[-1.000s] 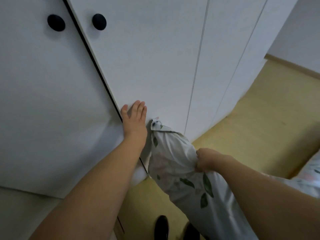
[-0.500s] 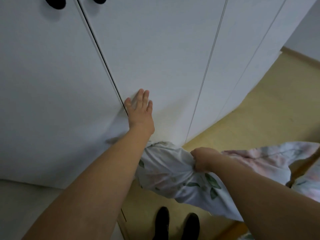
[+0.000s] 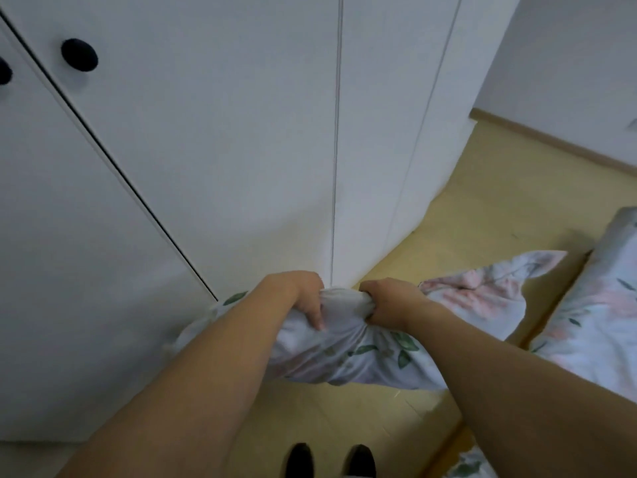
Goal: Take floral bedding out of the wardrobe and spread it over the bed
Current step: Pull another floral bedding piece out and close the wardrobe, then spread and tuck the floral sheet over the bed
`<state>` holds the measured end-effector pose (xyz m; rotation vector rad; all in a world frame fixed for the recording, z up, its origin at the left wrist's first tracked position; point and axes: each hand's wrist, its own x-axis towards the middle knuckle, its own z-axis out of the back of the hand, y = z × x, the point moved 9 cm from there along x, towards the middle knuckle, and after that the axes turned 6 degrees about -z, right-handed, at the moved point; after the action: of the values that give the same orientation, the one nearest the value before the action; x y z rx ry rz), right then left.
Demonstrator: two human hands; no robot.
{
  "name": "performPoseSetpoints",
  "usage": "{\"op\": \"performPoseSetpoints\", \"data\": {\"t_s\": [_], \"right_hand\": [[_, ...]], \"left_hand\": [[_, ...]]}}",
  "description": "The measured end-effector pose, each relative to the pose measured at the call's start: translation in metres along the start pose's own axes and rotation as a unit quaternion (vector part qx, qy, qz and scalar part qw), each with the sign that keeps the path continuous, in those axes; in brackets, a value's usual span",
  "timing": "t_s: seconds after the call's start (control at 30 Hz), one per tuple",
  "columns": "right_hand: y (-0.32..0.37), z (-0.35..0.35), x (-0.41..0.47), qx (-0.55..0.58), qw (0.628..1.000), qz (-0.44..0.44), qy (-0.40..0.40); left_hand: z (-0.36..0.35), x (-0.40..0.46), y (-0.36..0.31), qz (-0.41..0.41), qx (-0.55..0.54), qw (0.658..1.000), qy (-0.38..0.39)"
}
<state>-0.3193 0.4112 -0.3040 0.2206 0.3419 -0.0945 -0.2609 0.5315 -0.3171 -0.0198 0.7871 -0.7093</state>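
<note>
Head view: floral bedding bunched before shut wardrobe doors.

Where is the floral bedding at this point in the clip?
In the head view, low centre: the floral bedding is bunched in the left hand and right hand, in front of the closed wardrobe doors, trailing right over the yellow floor.
</note>
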Motion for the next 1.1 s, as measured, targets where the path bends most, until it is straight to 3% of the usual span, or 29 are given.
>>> {"op": "performPoseSetpoints", "data": {"t_s": [0.23, 0.43, 0.53, 0.7, 0.93, 1.1], "right_hand": [[-0.111, 0.01, -0.02, 0.058, 0.993, -0.097, -0.026], [-0.244, 0.005, -0.066, 0.118, 0.958, -0.253, -0.059], [-0.312, 0.001, -0.099, 0.143, 0.921, -0.351, -0.087], [-0.394, -0.011, -0.158, 0.202, 0.841, -0.485, -0.13], [-0.46, -0.021, -0.255, 0.259, 0.672, -0.679, -0.147], [-0.497, -0.038, -0.298, 0.28, 0.576, -0.75, -0.167]], "left_hand": [[0.025, 0.057, -0.096, -0.069, 0.142, 0.982, -0.099], [0.036, 0.132, -0.229, -0.2, 0.232, 0.948, -0.087], [0.041, 0.173, -0.311, -0.28, 0.272, 0.918, -0.069], [0.034, 0.224, -0.436, -0.408, 0.344, 0.845, -0.031], [0.002, 0.236, -0.613, -0.614, 0.414, 0.672, 0.004], [-0.033, 0.243, -0.689, -0.678, 0.443, 0.586, 0.021]]}}
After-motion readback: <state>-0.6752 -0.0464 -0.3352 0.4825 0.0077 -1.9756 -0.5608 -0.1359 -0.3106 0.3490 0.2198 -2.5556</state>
